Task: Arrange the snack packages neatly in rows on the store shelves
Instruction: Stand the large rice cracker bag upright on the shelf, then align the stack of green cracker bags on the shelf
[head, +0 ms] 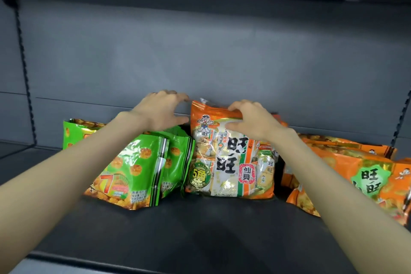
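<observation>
Glossy crinkled plastic snack bags (231, 155) — on matt grey metal shelf (200, 224).

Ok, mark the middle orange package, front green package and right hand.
middle orange package (231, 158), head view, front face.
front green package (131, 173), head view, front face.
right hand (253, 120), head view, back of hand.

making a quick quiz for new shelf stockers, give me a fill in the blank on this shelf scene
The upright package that the right hand grips by its top has a top edge coloured ____.
The leaning bags below the left hand are mostly ____ in colour.
The round badge low on the upright package shows the digit ____.
Missing words: orange; green; 5
</observation>
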`<move>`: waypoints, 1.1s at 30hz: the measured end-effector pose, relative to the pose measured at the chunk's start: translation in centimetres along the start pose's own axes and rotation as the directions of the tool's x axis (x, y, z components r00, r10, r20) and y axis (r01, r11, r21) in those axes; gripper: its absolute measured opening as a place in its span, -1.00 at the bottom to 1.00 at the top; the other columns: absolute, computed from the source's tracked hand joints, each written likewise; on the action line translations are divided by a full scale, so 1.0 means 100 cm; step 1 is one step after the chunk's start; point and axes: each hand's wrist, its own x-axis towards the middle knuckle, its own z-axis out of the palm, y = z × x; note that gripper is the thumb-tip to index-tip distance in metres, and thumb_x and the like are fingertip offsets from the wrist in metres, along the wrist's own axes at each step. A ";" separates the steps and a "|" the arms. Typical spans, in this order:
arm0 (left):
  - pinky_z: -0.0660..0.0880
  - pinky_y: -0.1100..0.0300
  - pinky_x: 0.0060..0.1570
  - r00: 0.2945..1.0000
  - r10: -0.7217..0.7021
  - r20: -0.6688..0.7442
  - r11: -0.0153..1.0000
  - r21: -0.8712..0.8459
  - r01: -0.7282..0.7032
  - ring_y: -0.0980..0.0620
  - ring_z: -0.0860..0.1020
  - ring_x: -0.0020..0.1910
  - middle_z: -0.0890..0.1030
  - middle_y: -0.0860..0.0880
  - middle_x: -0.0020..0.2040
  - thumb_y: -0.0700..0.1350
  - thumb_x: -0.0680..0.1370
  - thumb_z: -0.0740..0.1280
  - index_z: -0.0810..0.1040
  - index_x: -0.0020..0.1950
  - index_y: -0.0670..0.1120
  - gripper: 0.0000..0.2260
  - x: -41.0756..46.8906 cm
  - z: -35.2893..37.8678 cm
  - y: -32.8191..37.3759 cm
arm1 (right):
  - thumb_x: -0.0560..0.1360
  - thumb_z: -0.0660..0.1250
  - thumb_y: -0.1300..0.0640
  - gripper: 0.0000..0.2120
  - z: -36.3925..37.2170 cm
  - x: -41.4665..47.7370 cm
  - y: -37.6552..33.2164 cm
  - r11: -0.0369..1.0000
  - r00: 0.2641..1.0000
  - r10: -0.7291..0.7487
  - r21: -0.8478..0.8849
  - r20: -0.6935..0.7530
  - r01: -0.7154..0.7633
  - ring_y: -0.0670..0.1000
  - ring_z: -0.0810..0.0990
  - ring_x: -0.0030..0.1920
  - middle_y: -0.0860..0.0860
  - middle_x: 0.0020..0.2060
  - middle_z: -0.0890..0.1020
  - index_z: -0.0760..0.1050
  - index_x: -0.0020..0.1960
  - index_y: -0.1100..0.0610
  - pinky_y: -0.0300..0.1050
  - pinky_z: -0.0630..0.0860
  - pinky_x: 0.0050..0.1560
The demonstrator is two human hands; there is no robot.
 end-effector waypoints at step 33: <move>0.22 0.10 0.13 0.998 0.047 0.033 0.947 -0.320 -0.034 0.05 0.27 0.26 0.45 0.11 0.26 0.49 0.01 0.23 0.38 0.31 0.11 -0.07 -0.120 0.041 -0.244 | 0.25 0.51 -0.18 -0.36 0.090 0.032 -0.183 0.894 0.928 0.143 0.357 0.344 -0.271 -0.06 0.38 0.35 -0.11 0.31 0.48 0.48 0.29 -0.05 -0.09 0.26 0.35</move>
